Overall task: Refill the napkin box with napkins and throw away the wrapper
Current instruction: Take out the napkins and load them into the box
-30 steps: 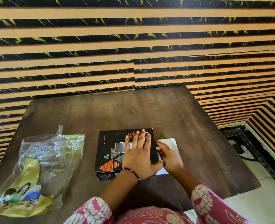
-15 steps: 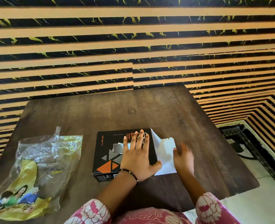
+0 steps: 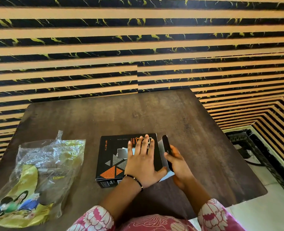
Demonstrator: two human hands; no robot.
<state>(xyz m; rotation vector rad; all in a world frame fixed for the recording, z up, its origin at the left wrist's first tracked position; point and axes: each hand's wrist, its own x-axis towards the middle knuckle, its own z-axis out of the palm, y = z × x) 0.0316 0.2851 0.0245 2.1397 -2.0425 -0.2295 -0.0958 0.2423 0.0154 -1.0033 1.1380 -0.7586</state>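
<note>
A black napkin box (image 3: 114,157) with orange and grey triangles lies flat near the table's front middle. My left hand (image 3: 142,161) presses flat on its top, fingers spread. My right hand (image 3: 177,162) grips the box's black side flap (image 3: 166,147), which is lifted upright against the right end of the box. A white inner surface shows just under that flap; I cannot tell whether it is flap or napkin. The clear and yellow plastic wrapper (image 3: 37,177) lies crumpled on the table's left, apart from both hands.
The dark brown wooden table (image 3: 138,117) stands against a wall with black and tan stripes. Its right edge drops to a pale floor with a black patterned border (image 3: 258,157). Pink floral sleeves cover both my arms at the bottom.
My right hand has lifted the side flap from lying open on the table, white side up, to upright against the box's right end. My left hand stays pressed on the top.
</note>
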